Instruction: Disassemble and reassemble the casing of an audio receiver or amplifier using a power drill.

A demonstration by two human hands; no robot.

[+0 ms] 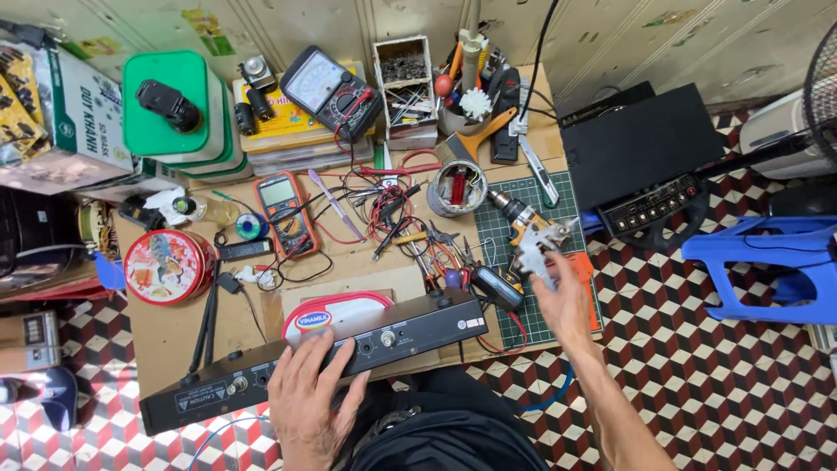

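Observation:
A long black electronic unit [410, 330] with jacks and knobs on its panel lies tilted along the near edge of the cardboard-covered bench [174, 331]. My left hand [307, 399] rests flat on its middle, fingers spread over the top and front. My right hand [562, 296] is raised over the green cutting mat [558, 205] and grips a small silver metal part [534, 249] with its fingertips. A cordless drill [513, 214] lies on the mat just behind that hand. Pliers and cutters [440, 253] lie between the two hands.
An orange multimeter [285, 212], an analogue meter [330, 87], tangled test leads, a round red tin [167, 266], green lidded boxes [170, 113] and tool cups crowd the bench. A black amplifier [645, 157] and a blue plastic stool [767, 262] stand on the checkered floor at right.

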